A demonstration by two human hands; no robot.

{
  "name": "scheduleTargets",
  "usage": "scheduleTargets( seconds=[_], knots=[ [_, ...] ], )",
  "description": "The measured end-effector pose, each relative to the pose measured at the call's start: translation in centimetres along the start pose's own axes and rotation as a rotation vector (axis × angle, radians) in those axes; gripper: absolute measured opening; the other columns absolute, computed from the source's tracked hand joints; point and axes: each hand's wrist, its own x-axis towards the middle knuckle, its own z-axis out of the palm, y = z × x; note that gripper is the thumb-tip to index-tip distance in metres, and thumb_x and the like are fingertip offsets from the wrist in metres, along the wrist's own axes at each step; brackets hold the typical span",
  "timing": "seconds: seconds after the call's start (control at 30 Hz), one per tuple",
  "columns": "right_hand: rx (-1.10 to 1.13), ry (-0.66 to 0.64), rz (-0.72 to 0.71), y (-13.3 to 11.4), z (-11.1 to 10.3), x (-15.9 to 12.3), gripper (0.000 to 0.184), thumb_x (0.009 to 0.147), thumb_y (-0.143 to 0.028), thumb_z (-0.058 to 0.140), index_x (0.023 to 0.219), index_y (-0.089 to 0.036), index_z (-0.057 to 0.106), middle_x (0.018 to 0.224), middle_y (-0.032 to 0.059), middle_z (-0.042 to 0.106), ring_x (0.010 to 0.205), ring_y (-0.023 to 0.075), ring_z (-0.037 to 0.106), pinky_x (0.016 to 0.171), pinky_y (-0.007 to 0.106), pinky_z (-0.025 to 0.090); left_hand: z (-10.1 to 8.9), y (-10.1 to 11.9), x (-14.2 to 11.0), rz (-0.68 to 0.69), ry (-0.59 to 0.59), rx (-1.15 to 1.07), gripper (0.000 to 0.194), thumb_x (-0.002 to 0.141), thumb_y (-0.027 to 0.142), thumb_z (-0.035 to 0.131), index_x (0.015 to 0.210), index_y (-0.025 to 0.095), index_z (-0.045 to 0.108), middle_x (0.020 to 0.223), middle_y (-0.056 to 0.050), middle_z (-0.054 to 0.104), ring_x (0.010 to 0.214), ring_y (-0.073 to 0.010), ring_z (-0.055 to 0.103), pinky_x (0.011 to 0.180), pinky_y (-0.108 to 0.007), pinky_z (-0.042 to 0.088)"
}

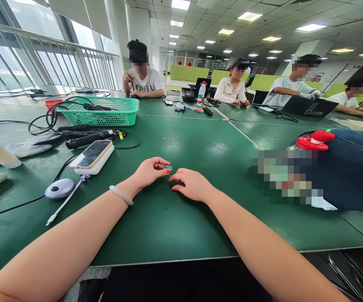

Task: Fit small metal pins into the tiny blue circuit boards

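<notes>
Just above the green table, my left hand pinches a small bluish-white patterned piece between thumb and fingers. The piece is too small for me to tell its kind. Close on its right is my right hand, with thumb and fingers apart and nothing seen between them. Its fingertips point toward the piece; whether they touch it I cannot tell. A pale bangle circles my left wrist.
Left of my hands, a phone rests on a white box, near a lavender round device with a cable. Behind are black handheld tools and a green basket. A dark blue bag stands right. Several people sit across the table.
</notes>
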Motion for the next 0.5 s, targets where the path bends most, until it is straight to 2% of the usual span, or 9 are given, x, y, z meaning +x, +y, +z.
scheduleTargets(
  seconds=[0.07, 0.17, 0.23, 0.37, 0.5],
  knots=[
    [-0.046, -0.008, -0.029, -0.4, 0.4, 0.1, 0.011, 0.082, -0.024, 0.057, 0.085, -0.023, 0.067, 0.084, 0.0011, 0.061, 0.074, 0.012, 0.056, 0.067, 0.025, 0.041, -0.1, -0.1, 0.1, 0.014, 0.007, 0.02, 0.037, 0.061, 0.032, 0.074, 0.093, 0.014, 0.064, 0.078, -0.005, 0.067, 0.075, -0.0153, 0.061, 0.077, -0.034, 0.048],
    [-0.044, 0.008, -0.012, -0.6, 0.4, 0.2, 0.015, 0.083, -0.018, 0.053, 0.076, -0.021, 0.066, 0.079, 0.0014, 0.062, 0.073, 0.0126, 0.056, 0.067, 0.025, 0.04, -0.1, 0.1, 0.0, 0.022, 0.014, 0.047, 0.036, 0.06, 0.03, 0.075, 0.091, 0.014, 0.064, 0.077, -0.004, 0.067, 0.073, -0.0149, 0.061, 0.078, -0.034, 0.048],
    [0.052, 0.084, 0.035, -0.5, 0.1, 0.2, 0.015, 0.083, -0.018, 0.052, 0.077, -0.02, 0.065, 0.077, 0.0012, 0.063, 0.071, 0.0124, 0.056, 0.067, 0.025, 0.041, 0.0, 0.2, -0.1, 0.018, 0.014, 0.046, 0.036, 0.059, 0.028, 0.075, 0.091, 0.014, 0.064, 0.079, -0.004, 0.067, 0.074, -0.0148, 0.061, 0.079, -0.034, 0.048],
    [0.382, 0.283, 0.181, -0.2, -0.5, 0.1, 0.014, 0.083, -0.025, 0.049, 0.083, -0.02, 0.063, 0.074, -0.0006, 0.064, 0.063, 0.0109, 0.054, 0.062, 0.024, 0.042, 0.2, 0.5, -0.2, 0.007, -0.018, 0.014, 0.037, 0.058, 0.026, 0.076, 0.09, 0.013, 0.062, 0.081, -0.004, 0.066, 0.075, -0.0144, 0.061, 0.079, -0.035, 0.048],
    [0.551, 0.36, 0.256, -0.3, -0.3, 0.3, 0.015, 0.079, -0.032, 0.053, 0.079, -0.019, 0.062, 0.064, -0.0015, 0.058, 0.055, 0.0101, 0.048, 0.053, 0.023, 0.041, 0.6, 0.9, -0.6, 0.01, -0.081, -0.048, 0.034, 0.056, 0.023, 0.077, 0.084, 0.013, 0.061, 0.078, -0.003, 0.066, 0.072, -0.0134, 0.06, 0.078, -0.035, 0.048]
  ],
)
